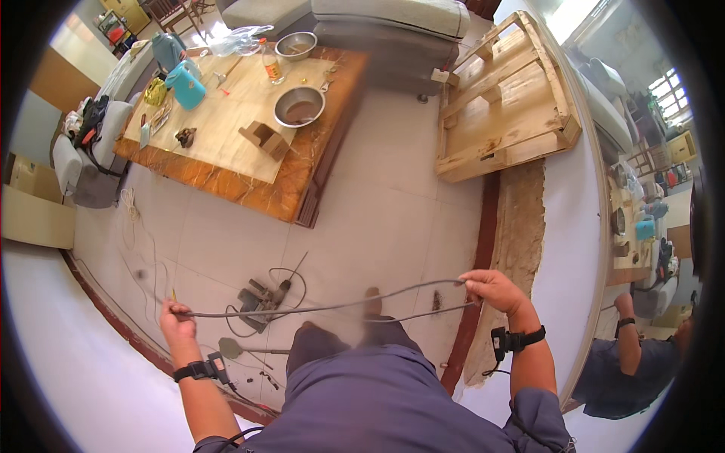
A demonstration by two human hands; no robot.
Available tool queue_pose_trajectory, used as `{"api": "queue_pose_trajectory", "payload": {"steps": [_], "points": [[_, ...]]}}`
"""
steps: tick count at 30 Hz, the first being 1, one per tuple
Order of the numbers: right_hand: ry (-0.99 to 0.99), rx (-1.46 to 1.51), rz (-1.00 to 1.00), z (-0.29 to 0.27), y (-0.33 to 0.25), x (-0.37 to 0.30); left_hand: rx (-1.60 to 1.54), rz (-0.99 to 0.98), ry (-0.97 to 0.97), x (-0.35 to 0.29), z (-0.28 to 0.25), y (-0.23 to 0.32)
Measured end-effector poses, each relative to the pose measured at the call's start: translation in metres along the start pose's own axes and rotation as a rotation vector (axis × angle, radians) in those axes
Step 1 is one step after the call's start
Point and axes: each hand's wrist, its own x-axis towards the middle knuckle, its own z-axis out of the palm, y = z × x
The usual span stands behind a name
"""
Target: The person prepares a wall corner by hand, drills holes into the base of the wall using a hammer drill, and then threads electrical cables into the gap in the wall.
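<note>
A dark grey cable (332,306) stretches across in front of my body, held between both hands. At its left end my left hand (178,320) is closed on it, and a thin yellow tip sticks up beside the fingers. My right hand (495,291) pinches the cable on the right, and a second length of it loops back from there toward my legs. Below the cable, a dark corded power tool (260,306) with a long bit lies on the floor. Close to it rests a small green-bladed shovel (231,348).
An orange marble-look table (204,177) at the far left carries metal bowls (299,106), a turquoise jug (185,85), a bottle (271,64) and a cardboard box (266,140). A wooden pallet-like frame (502,98) leans at the right, near a large mirror (642,249). Pale cord (130,205) trails along the left floor.
</note>
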Motion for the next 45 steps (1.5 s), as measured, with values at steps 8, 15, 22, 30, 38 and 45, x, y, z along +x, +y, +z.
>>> {"api": "queue_pose_trajectory", "payload": {"steps": [8,15,22,30,38,45], "points": [[0.368,0.174,-0.177,-0.105,0.026,0.109,0.077,0.560,0.069,-0.041,0.122,0.052],[0.343,-0.208,-0.202,-0.127,-0.032,0.242,0.626,0.555,-0.413,-0.077,0.299,-0.066],[-0.020,-0.028,-0.308,-0.102,-0.216,0.296,0.887,0.184,-0.972,-0.080,0.450,-0.239],[-0.072,0.182,-0.349,-0.199,-0.282,0.392,0.843,0.139,-1.135,-0.072,0.566,-0.322],[0.466,0.308,-0.044,-0.405,-0.229,0.565,1.082,-0.073,-0.785,-0.042,0.642,-0.406],[0.624,-0.194,-0.066,-0.532,-0.191,0.698,1.113,-0.297,-0.611,-0.029,0.676,-0.487]]}}
